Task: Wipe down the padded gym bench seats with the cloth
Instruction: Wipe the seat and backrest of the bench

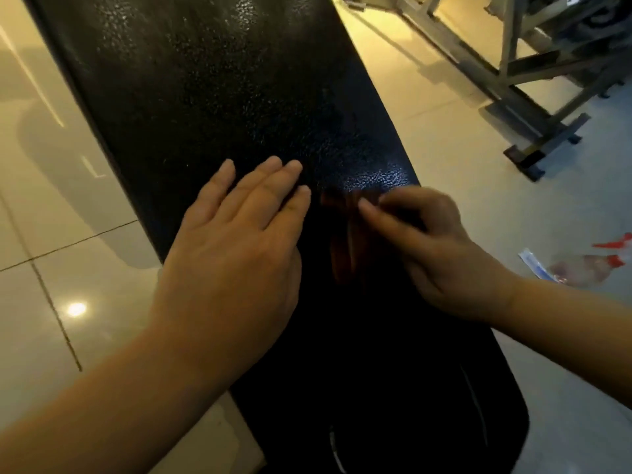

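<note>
The dark reddish cloth (343,241) lies on the black padded seat (212,80) between the hands. The right hand (434,254) pinches it with curled fingers. The left hand (232,241) rests flat just beside it. The seat's long axis runs ahead, up-left.

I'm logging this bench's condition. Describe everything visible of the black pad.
The pad is black, pebbled like faux leather, with a sheen under the light. Long and narrow, it runs from upper left to a rounded end at lower right, where a pale seam line shows. The left hand lies flat on it; the right hand pinches a blurred reddish cloth against it. Pale floor tiles lie below it on both sides.
</note>
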`<state>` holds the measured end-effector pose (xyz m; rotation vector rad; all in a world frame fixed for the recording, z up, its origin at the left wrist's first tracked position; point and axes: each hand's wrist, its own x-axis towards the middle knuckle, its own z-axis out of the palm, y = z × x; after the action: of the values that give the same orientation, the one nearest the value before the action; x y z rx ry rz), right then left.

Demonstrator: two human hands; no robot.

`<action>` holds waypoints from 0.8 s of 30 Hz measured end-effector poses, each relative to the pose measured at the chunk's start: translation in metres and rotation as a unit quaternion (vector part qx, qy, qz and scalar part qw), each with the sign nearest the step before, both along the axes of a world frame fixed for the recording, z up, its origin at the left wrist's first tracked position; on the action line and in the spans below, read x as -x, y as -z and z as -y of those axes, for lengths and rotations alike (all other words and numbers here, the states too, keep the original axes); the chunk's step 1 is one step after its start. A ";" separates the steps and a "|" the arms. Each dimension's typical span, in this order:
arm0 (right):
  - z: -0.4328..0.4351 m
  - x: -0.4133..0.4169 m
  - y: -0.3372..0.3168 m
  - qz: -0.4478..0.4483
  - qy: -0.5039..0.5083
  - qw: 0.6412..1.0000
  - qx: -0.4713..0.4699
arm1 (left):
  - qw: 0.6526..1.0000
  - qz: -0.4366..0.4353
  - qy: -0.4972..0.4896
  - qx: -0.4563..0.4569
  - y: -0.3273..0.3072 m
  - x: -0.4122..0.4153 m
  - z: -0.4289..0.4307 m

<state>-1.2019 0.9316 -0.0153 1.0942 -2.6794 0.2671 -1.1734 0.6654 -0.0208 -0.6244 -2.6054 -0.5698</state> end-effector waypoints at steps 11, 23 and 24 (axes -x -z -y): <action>-0.019 0.014 0.013 0.081 -0.122 0.986 0.078 | 0.990 0.034 -0.122 0.053 -0.003 -0.014 -0.020; 0.001 -0.001 0.017 0.037 -0.087 0.987 0.132 | 0.978 0.054 -0.158 0.125 -0.007 -0.019 -0.031; 0.007 -0.007 0.018 0.039 -0.076 0.987 0.134 | 0.979 0.052 -0.156 0.123 -0.007 -0.019 -0.030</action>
<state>-1.1945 0.9248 -0.0333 1.2239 -2.5317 0.6896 -1.1546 0.6953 -0.0139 -0.2507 -2.8197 -0.1883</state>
